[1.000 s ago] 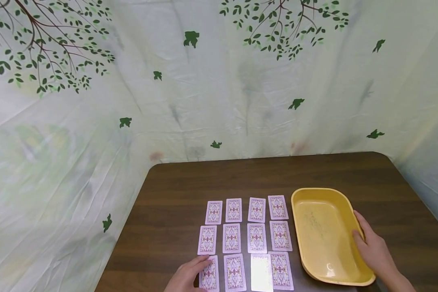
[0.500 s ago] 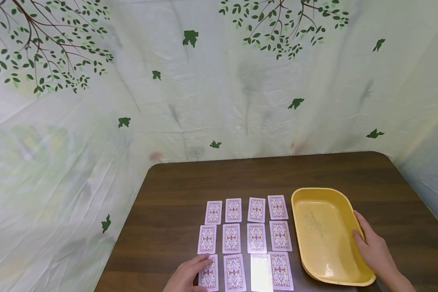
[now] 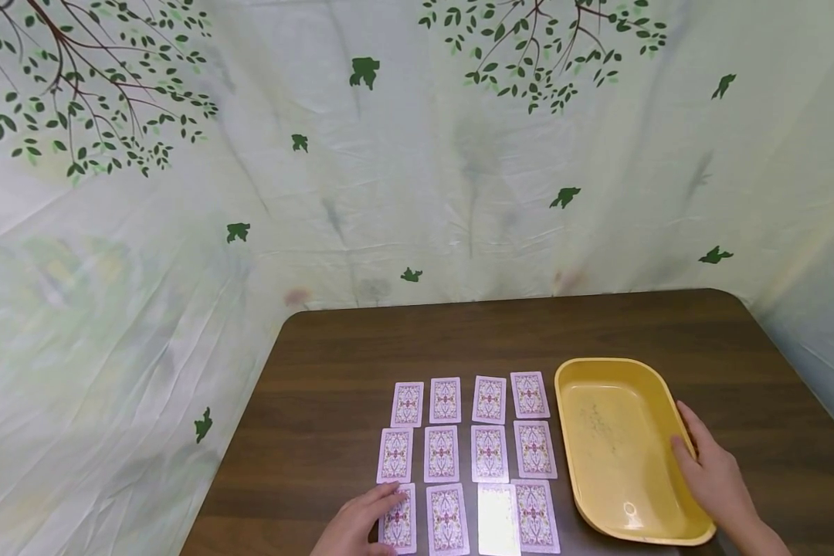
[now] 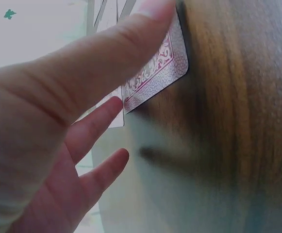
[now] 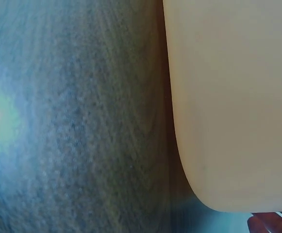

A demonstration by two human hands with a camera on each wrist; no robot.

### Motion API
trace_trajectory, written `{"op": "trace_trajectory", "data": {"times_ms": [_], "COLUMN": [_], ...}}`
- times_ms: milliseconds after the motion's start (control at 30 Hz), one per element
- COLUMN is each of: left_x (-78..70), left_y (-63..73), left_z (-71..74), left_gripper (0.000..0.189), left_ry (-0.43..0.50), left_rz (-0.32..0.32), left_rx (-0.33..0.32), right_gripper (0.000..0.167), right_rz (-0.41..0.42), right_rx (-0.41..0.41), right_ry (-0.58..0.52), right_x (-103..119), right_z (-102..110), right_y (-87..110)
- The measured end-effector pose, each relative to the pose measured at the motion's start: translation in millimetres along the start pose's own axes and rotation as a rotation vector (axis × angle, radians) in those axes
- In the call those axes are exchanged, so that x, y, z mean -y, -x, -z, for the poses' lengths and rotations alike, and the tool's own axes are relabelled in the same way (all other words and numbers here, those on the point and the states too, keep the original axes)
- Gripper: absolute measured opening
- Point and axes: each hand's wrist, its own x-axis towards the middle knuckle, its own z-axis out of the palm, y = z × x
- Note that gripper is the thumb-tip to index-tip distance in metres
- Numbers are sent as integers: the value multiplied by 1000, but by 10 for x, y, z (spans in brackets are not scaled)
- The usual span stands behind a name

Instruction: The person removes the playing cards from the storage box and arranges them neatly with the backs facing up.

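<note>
Several playing cards lie patterned side up in three rows on the table, such as a card point(image 3: 489, 400) at the back. My left hand point(image 3: 356, 519) is at the left card of the front row point(image 3: 401, 521), a fingertip at its upper corner and the thumb by its lower part. In the left wrist view the fingers point(image 4: 104, 170) are spread and extended beside the card point(image 4: 155, 73). A yellow tray point(image 3: 608, 440) stands right of the cards. My right hand point(image 3: 719, 479) grips its right side, thumb over the rim, other fingers mostly hidden outside.
One front-row card point(image 3: 496, 519) shows white under strong glare and meets the card point(image 3: 537, 516) to its right. The brown wooden table point(image 3: 306, 432) reaches back to a pale curtain point(image 3: 389, 193) printed with branches and leaves.
Almost nothing moves. The left front card shifts very slightly upward under my left hand; my right hand and the tray keep their places.
</note>
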Motion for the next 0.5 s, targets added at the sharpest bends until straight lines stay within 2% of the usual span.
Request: {"op": "trace_trajectory", "data": {"times_ms": [267, 367, 500], "left_x": [-120, -158, -177], "left_y": [-64, -111, -186], "left_z": [26, 48, 79], "left_gripper": [59, 53, 47], "left_ry": [-18, -60, -120], "left_rz": [159, 177, 146], "left_rx": [-25, -61, -130], "right_gripper": [51, 54, 59], "right_rz": [-12, -44, -95], "right_rx": [-1, 26, 68], "right_ry": [-90, -122, -148], "right_x": [-4, -12, -20], "right_z": [13, 38, 100], "right_y": [-8, -23, -65]}}
